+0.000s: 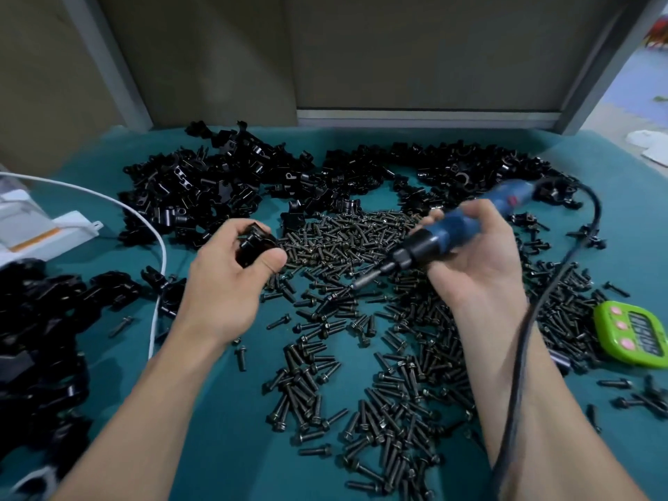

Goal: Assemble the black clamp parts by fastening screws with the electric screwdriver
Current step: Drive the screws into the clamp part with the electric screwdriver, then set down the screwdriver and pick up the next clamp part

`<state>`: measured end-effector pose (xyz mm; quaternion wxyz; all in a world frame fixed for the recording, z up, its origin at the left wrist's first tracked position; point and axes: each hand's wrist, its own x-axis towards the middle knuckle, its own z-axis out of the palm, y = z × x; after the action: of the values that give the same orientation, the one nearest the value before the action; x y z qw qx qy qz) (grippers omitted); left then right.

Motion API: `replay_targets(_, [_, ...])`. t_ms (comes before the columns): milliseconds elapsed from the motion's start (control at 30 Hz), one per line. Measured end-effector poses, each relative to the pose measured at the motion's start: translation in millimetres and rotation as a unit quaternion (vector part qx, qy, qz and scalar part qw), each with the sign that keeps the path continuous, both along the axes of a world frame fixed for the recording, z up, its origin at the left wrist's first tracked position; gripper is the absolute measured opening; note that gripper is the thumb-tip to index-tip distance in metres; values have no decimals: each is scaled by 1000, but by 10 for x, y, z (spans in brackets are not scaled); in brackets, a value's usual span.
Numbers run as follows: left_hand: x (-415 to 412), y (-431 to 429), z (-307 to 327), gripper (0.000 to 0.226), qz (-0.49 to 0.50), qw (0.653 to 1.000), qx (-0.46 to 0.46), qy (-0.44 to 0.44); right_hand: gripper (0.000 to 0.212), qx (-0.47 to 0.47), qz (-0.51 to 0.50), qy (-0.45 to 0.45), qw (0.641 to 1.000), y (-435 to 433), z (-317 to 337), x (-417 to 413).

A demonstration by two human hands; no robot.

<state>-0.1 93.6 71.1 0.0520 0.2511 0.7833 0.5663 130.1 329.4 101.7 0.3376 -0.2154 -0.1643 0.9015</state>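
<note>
Teal cloth covers the counter (224,410), with a white cable (159,240) curving down its left side and heaps of black clamp parts (202,189) along the back. My left hand (224,283) has its fingers (274,260) curled round a single clamp piece (253,247), held above the counter. Loose screws (347,233) lie scattered through the middle. My right hand (477,262) grips the blue electric screwdriver (444,233), its bit pointing down-left over the screws and its black cord (520,348) running along my forearm. A green timer (636,334) sits at the far right.
</note>
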Motion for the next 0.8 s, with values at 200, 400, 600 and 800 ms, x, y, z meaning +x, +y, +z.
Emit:
replay_targets(200, [118, 110, -18, 21, 3, 1000, 7, -11, 33, 265, 39, -260, 928, -259, 22, -197])
replay_targets(400, [188, 121, -52, 30, 47, 999, 3, 25, 79, 539, -53, -546, 639, -430, -103, -282])
replay_targets(600, [200, 92, -26, 35, 79, 996, -4, 44, 51, 592, -14, -614, 521, -533, 35, -240])
replay_targets(800, [176, 102, -41, 30, 86, 996, 11, 29, 14, 728, 247, -514, 380, -638, 405, 361])
